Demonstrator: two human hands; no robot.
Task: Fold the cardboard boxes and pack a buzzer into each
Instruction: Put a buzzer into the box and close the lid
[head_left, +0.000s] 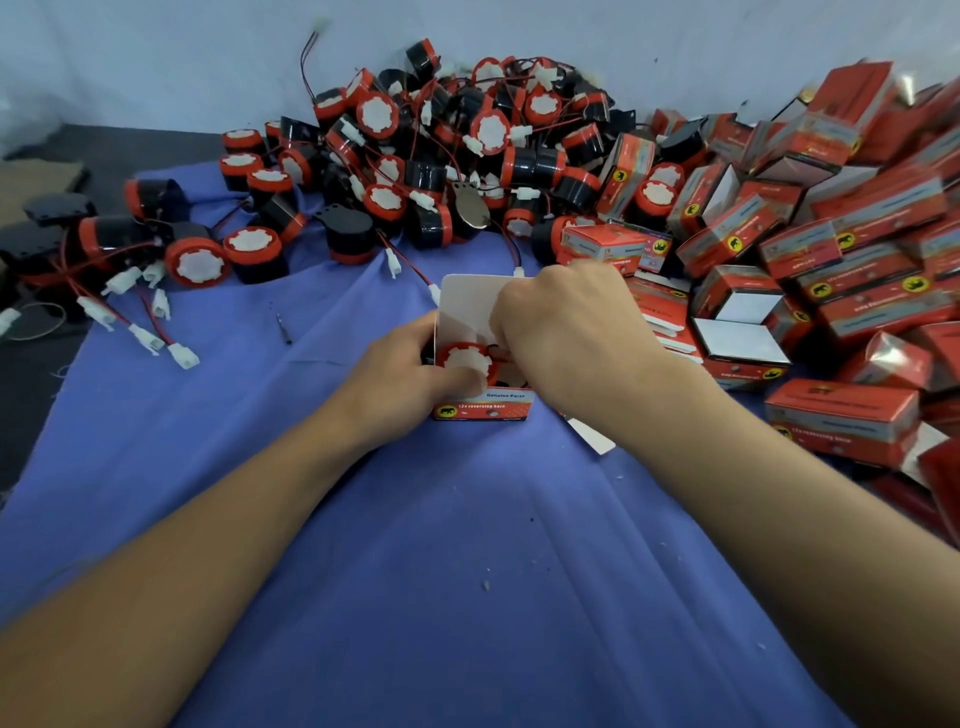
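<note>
Along the far edge of the blue cloth, from its left side to the middle, a heap of loose buzzers is seen. Near the middle of the cloth an open box is held upright by the left hand, whose fingers are curled round its left wall. A buzzer is already seated inside, its red face turned upward, and the white lid flap stands open behind it. Over the right half of the opening the right hand is placed, fingers curled down into the box (the fingertips are hidden, so it cannot be told if the dark wire is pinched or only pushed). At the right edge many folded boxes are piled.

The step in hand is judged to be the packing of this buzzer, probably the tucking of its wire. For the next move the wire must be kept below the rim, the right hand drawn out, and the lid flap folded down and tucked in.
</note>
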